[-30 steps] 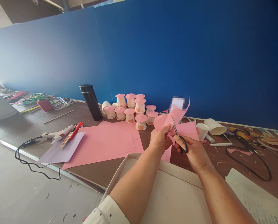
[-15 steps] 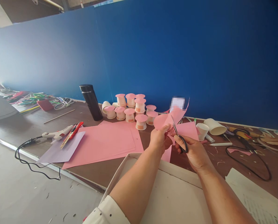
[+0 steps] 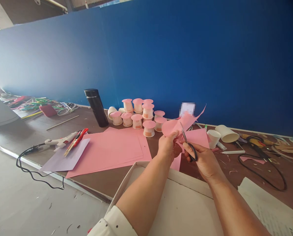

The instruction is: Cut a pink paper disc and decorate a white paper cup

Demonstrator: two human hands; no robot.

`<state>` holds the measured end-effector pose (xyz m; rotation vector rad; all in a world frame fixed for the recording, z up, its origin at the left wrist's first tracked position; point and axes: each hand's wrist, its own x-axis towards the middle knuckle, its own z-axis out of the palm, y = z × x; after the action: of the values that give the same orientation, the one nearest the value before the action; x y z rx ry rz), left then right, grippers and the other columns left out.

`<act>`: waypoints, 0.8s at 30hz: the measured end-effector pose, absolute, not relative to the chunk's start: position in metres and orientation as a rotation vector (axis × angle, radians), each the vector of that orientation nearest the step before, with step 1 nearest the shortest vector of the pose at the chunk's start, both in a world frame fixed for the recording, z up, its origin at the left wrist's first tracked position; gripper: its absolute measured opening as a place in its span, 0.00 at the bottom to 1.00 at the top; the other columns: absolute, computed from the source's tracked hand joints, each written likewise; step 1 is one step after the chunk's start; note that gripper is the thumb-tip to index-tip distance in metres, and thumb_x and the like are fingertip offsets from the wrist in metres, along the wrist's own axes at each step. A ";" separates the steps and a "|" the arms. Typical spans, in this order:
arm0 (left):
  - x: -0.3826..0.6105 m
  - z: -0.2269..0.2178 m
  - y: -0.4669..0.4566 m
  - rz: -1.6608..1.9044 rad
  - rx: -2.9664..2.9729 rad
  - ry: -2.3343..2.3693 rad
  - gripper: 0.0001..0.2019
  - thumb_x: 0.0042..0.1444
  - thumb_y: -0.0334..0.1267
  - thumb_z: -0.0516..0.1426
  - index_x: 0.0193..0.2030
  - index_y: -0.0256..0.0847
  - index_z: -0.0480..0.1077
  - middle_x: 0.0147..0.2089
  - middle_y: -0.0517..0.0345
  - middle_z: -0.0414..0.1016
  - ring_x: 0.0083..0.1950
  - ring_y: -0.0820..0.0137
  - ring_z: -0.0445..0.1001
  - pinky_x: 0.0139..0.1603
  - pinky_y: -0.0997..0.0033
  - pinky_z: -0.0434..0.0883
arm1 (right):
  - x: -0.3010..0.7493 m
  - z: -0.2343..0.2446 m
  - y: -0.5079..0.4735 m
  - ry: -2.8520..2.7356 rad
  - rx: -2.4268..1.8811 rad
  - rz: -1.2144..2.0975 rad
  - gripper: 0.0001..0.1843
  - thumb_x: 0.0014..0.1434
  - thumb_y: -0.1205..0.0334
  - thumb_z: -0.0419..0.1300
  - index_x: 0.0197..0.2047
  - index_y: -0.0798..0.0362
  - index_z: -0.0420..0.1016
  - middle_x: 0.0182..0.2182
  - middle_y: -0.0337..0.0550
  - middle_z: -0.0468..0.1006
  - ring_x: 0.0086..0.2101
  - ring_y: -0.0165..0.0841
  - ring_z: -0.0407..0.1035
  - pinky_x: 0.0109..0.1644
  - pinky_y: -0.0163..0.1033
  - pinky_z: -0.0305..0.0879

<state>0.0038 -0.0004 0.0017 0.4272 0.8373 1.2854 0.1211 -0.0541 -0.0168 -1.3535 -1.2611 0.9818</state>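
Pink paper: raised above the table (image 3: pixel 94 183), right of the capped cups (image 3: pixel 149 128); its rounded part (image 3: pixel 170 126) faces left, its loose strip (image 3: pixel 198 118) trails up to the right.
Strip's tip: over the last half second it has swung right and dipped a little, bending away from the rounded part.
Left hand (image 3: pixel 168 145): closed in a pinch, thumb on top, on the pink paper; same spot as before.
Right hand (image 3: pixel 206 161): fingers curled round the black handles of the scissors (image 3: pixel 194 153), blades up against the pink paper; hardly shifted.
Cups and black bottle (image 3: pixel 97 109): standing as they were; orange door and window shapes on the cups, no lettering I can read.
Printed sheet (image 3: pixel 266 209): lines of text, too faint to read.
White patch (image 3: pixel 187 108): blurred into squares, illegible.
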 end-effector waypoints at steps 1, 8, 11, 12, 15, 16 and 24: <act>0.004 0.001 0.000 1.287 0.416 0.834 0.10 0.43 0.36 0.67 0.28 0.35 0.70 0.22 0.63 0.64 0.21 0.81 0.58 0.22 0.80 0.59 | 0.121 -0.016 -0.054 -1.264 -1.353 0.976 0.19 0.54 0.43 0.63 0.37 0.50 0.79 0.24 0.38 0.70 0.25 0.28 0.61 0.30 0.36 0.57; 0.008 -0.003 0.004 1.177 0.246 0.816 0.16 0.41 0.41 0.68 0.34 0.36 0.72 0.28 0.58 0.71 0.23 0.78 0.65 0.23 0.77 0.63 | 0.114 -0.008 -0.060 -1.317 -1.391 0.920 0.22 0.54 0.40 0.61 0.30 0.52 0.78 0.23 0.40 0.71 0.26 0.30 0.62 0.30 0.36 0.57; 0.008 -0.004 0.005 1.151 0.269 0.843 0.18 0.39 0.43 0.69 0.33 0.36 0.72 0.28 0.57 0.71 0.23 0.76 0.66 0.23 0.75 0.63 | 0.112 -0.005 -0.061 -1.352 -1.408 0.929 0.23 0.54 0.39 0.60 0.30 0.52 0.77 0.22 0.40 0.71 0.26 0.31 0.63 0.31 0.36 0.57; 0.008 -0.005 0.005 1.172 0.283 0.849 0.17 0.39 0.42 0.69 0.33 0.36 0.72 0.27 0.57 0.71 0.23 0.76 0.66 0.23 0.75 0.63 | 0.112 -0.005 -0.061 -1.351 -1.407 0.942 0.22 0.54 0.39 0.60 0.31 0.52 0.78 0.22 0.40 0.71 0.26 0.31 0.64 0.31 0.36 0.58; 0.007 -0.006 0.005 1.221 0.346 0.877 0.15 0.39 0.40 0.69 0.31 0.35 0.72 0.24 0.59 0.69 0.23 0.76 0.65 0.24 0.75 0.63 | 0.113 -0.007 -0.060 -1.322 -1.409 0.956 0.22 0.54 0.39 0.61 0.33 0.51 0.78 0.23 0.39 0.72 0.27 0.31 0.64 0.30 0.36 0.57; 0.007 -0.006 0.005 1.228 0.378 0.880 0.15 0.39 0.40 0.69 0.30 0.35 0.72 0.24 0.59 0.68 0.23 0.76 0.64 0.24 0.75 0.62 | 0.114 -0.008 -0.059 -1.310 -1.405 0.950 0.22 0.53 0.39 0.61 0.34 0.51 0.78 0.24 0.40 0.72 0.27 0.31 0.64 0.30 0.36 0.57; 0.003 -0.006 0.002 1.205 0.539 0.902 0.15 0.39 0.43 0.68 0.29 0.35 0.72 0.22 0.61 0.66 0.21 0.79 0.57 0.21 0.75 0.56 | 0.118 -0.011 -0.058 -1.290 -1.380 0.924 0.25 0.51 0.38 0.62 0.39 0.52 0.80 0.26 0.42 0.74 0.27 0.32 0.65 0.30 0.37 0.59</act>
<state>0.0033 0.0017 -0.0055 0.5385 0.9022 1.2050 0.1177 -0.0577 -0.0106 -1.3798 -1.2902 0.9236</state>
